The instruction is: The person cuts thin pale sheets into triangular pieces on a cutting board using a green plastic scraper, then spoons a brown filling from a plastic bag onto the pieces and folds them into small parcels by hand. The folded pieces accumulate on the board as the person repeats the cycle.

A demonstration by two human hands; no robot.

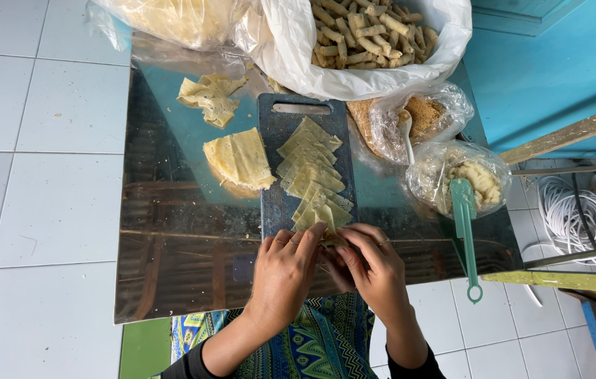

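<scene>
Hands, left (285, 270) and right (374, 267), pinch one wrapper (331, 239) on one cutting board (277, 203).

white bag of fried sticks (368, 31), green scoop (465, 217), coiled white cable (572, 217).

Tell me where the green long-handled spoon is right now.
In the head view the green spoon is on the person's right, its head in the clear bag of pale filling and its handle hanging over the shiny metal tabletop's near edge.
</scene>
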